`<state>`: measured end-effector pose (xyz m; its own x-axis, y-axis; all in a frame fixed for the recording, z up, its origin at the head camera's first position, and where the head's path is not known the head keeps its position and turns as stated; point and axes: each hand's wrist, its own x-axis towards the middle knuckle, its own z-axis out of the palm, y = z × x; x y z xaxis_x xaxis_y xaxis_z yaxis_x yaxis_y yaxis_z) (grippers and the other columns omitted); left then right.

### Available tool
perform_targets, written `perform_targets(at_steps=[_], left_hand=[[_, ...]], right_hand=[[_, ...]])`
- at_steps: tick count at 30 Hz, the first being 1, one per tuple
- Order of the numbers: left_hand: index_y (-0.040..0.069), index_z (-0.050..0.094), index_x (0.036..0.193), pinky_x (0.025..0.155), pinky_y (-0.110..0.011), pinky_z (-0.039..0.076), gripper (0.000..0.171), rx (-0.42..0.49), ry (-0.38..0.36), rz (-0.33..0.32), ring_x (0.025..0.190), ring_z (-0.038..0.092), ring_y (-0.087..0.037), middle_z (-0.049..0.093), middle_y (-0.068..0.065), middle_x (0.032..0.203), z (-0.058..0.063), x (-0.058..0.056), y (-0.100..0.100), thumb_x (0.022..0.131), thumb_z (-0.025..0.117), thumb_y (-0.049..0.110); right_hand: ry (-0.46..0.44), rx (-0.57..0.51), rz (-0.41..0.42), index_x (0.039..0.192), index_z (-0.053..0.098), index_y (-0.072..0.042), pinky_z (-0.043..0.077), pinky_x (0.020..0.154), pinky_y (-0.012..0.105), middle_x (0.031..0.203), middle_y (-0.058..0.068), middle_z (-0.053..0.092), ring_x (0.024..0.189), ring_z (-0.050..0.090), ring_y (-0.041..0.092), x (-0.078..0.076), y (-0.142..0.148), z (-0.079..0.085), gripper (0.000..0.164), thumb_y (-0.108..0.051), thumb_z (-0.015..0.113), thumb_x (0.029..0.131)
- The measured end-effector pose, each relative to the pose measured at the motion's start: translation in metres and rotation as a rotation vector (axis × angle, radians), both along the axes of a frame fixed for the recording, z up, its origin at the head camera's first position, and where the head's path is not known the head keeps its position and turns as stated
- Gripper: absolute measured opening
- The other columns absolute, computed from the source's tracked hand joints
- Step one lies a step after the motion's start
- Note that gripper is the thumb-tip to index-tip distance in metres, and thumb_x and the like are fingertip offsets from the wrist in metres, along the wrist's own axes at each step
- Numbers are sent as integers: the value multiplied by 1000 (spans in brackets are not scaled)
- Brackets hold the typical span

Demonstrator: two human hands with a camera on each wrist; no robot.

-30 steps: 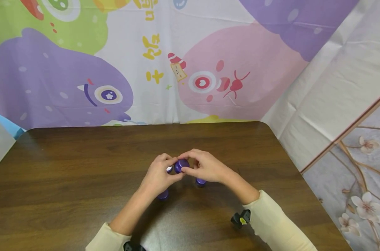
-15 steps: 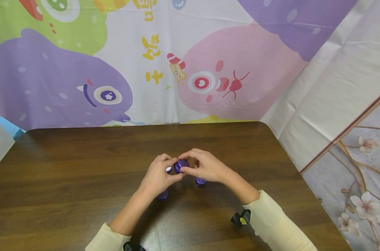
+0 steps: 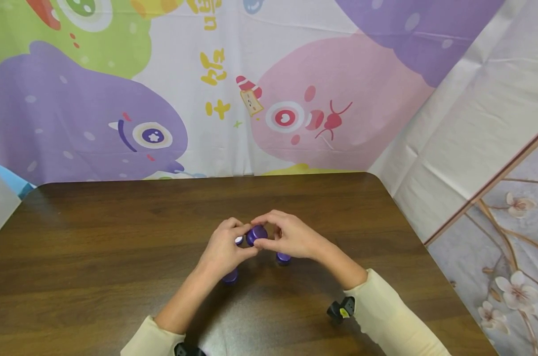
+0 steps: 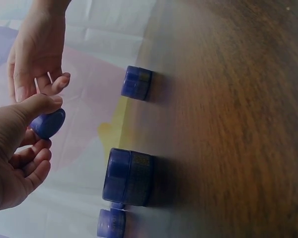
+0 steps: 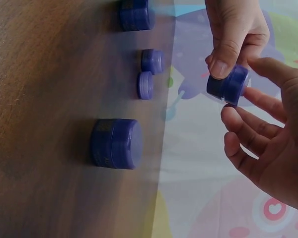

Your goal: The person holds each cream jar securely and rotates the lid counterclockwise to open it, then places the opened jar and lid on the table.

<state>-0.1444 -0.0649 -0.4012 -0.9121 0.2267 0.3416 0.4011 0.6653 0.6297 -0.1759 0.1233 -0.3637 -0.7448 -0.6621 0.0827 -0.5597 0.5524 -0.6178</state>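
Both hands meet above the table around a small purple screw-top jar (image 3: pixel 257 235). My left hand (image 3: pixel 226 247) pinches its darker base, with the thumb pressed on the side in the right wrist view. My right hand (image 3: pixel 293 236) holds the glossy purple lid (image 5: pixel 237 85) between thumb and fingers. The lid sits on the base, facing the right palm. Under the right hand stands another purple jar (image 3: pixel 283 258), and one more jar (image 3: pixel 230 277) is partly hidden by the left wrist. A small piece with a white face (image 3: pixel 239 240) peeks out behind the left fingers.
The right wrist view shows a large jar (image 5: pixel 116 144), a small jar (image 5: pixel 152 61) beside a flat purple disc-like piece (image 5: pixel 145 85), and another jar (image 5: pixel 136 15) at the top edge. The dark wooden table (image 3: pixel 117 222) ends at a cartoon-printed cloth (image 3: pixel 224 148).
My right thumb has shifted slightly left along the lid's edge. The left hand and the standing jars keep their places.
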Motion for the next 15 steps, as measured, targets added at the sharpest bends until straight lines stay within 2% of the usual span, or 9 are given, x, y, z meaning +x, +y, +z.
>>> perform_targets(at_steps=[4,9,15], left_hand=[[-3,68,109,73,-31,50,49,0,8,-5,85,55,-19,61,-6,91,1,0,0,70,82,23],[-2,69,108,71,-31,50,47,-4,21,-10,83,55,-19,61,-6,90,1,0,1,70,81,23],[-3,67,110,72,-31,49,49,-5,4,-4,83,55,-19,61,-6,90,2,1,0,70,82,21]], right_hand=[[-2,-1,-1,119,60,-12,45,56,19,100,1,59,64,49,6,-1,1,0,37,-22,69,85],[-12,-5,29,120,59,-14,46,56,19,105,2,58,63,49,5,0,2,1,38,-14,69,83],[2,-17,22,123,58,-14,45,56,19,106,2,58,64,49,6,1,1,2,41,-24,69,85]])
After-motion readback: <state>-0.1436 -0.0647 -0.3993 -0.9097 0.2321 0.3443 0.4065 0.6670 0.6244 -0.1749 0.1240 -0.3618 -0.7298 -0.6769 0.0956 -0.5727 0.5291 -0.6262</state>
